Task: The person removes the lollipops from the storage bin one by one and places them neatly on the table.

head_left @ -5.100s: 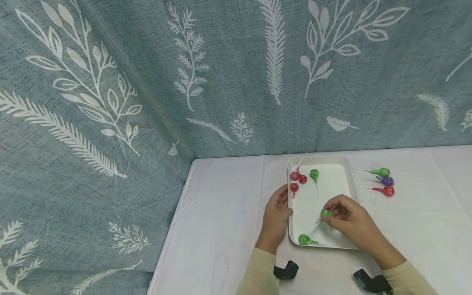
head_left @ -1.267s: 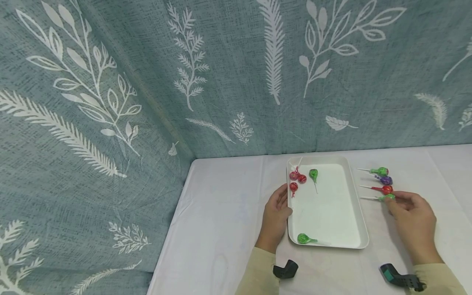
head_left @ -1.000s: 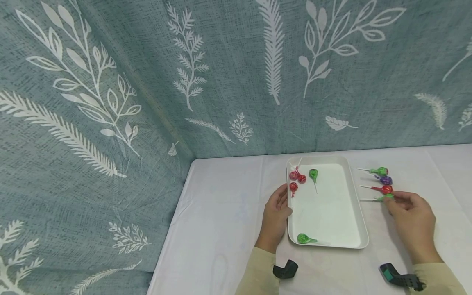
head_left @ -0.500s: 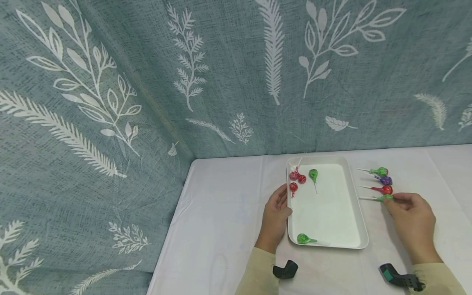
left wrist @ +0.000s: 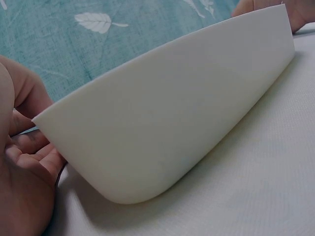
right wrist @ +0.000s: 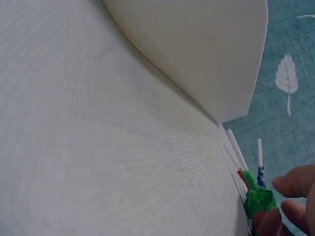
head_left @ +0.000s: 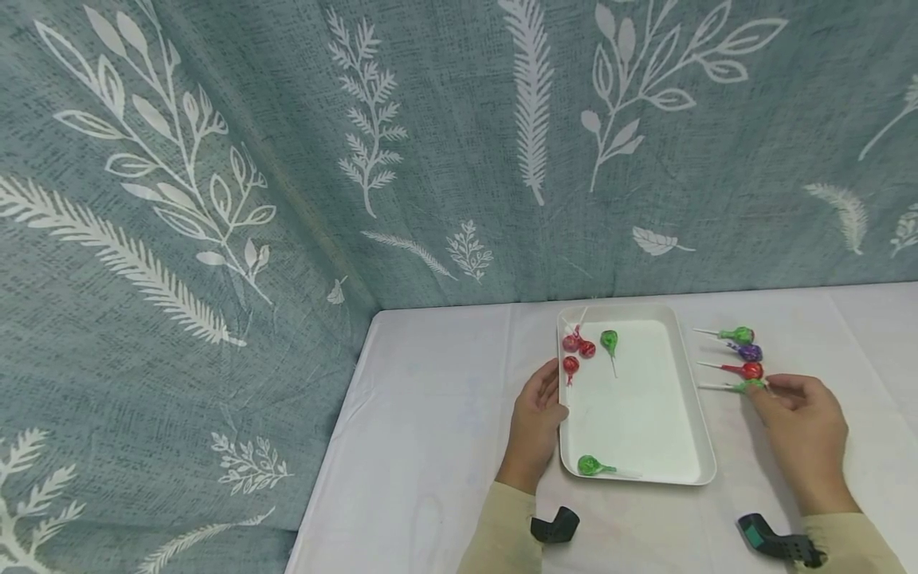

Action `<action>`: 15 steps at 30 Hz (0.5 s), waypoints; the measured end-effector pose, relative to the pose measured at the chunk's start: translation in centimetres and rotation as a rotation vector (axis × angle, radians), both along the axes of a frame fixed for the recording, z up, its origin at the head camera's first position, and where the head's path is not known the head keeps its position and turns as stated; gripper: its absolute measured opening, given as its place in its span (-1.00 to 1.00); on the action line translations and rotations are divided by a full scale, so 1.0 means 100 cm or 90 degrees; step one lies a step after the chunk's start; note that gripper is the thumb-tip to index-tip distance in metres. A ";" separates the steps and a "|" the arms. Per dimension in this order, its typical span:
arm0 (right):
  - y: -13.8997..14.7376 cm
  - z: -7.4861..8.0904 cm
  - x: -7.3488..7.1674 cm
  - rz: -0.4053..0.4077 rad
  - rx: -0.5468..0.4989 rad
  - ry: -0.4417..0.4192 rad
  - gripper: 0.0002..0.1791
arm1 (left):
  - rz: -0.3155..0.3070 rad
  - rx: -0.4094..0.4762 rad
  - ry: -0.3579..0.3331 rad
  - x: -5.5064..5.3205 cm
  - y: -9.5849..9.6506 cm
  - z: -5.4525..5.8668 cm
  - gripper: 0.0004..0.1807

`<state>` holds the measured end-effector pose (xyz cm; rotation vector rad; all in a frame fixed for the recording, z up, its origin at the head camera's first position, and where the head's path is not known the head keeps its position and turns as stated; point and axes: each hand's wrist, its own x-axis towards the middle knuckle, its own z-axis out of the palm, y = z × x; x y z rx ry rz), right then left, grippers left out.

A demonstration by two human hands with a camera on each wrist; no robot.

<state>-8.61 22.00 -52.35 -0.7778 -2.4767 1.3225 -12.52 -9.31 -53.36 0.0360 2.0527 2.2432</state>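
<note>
My left hand [head_left: 532, 426] grips the left side of a white tray [head_left: 645, 414], thumb at the rim and fingers along the outer wall. The left wrist view shows the tray's outer wall [left wrist: 167, 113] close up. Right of the tray, my right hand [head_left: 806, 430] pinches the head of a green lollipop [head_left: 739, 387] between thumb and fingers, its stick toward the tray. That lollipop is the front one of a column, behind it a red lollipop [head_left: 751, 370], a purple one [head_left: 750, 352] and a green one [head_left: 742, 335]. My fingertips partly cover its wrapper.
Inside the tray, red lollipops [head_left: 570, 364] cluster at the back left, with a green lollipop [head_left: 609, 341] beside them. Another green lollipop [head_left: 588, 465] lies at the front left corner. A leaf-patterned curtain [head_left: 430, 159] hangs behind and left of the white-covered table [head_left: 423, 414].
Since the oldest frame, my right hand has carried the green lollipop from over the tray to the front of the column on the right. Over the last second, both hands stay nearly still.
</note>
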 end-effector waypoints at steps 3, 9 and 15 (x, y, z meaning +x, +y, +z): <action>0.000 0.000 0.000 -0.008 -0.045 0.018 -0.55 | 0.001 -0.002 -0.002 0.000 0.000 0.000 -0.20; 0.000 0.002 0.001 -0.039 -0.160 0.124 -0.77 | 0.004 -0.002 -0.002 -0.001 0.001 0.000 -0.20; -0.005 0.003 0.002 -0.005 -0.170 0.224 -0.65 | 0.003 -0.002 0.006 -0.001 0.001 -0.001 -0.19</action>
